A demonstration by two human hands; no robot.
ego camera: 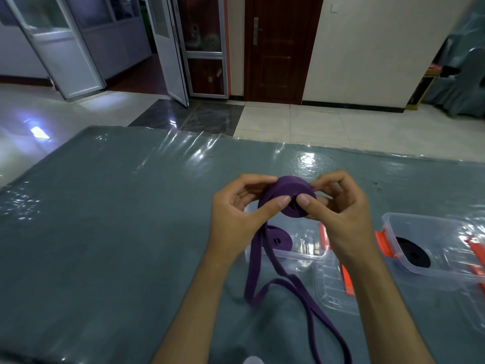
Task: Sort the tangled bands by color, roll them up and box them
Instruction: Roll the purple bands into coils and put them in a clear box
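A half-wound purple band roll (290, 189) is held above the table between both hands. My left hand (237, 214) grips its left side, thumb on the face of the roll. My right hand (341, 206) pinches the right side, thumb on the roll's centre. The band's loose tail (262, 287) hangs down and trails in loops across the table toward the near edge. Below the hands, a clear box (288, 254) holds a finished purple roll (279, 240). To the right, a second clear box (430, 248) with orange clips holds a black roll (412, 252).
A clear lid with an orange clip (334, 290) lies in front of the first box. The table (118, 219) has a grey-blue cloth under shiny plastic film. Beyond its far edge are a tiled floor, glass doors and a dark wooden door.
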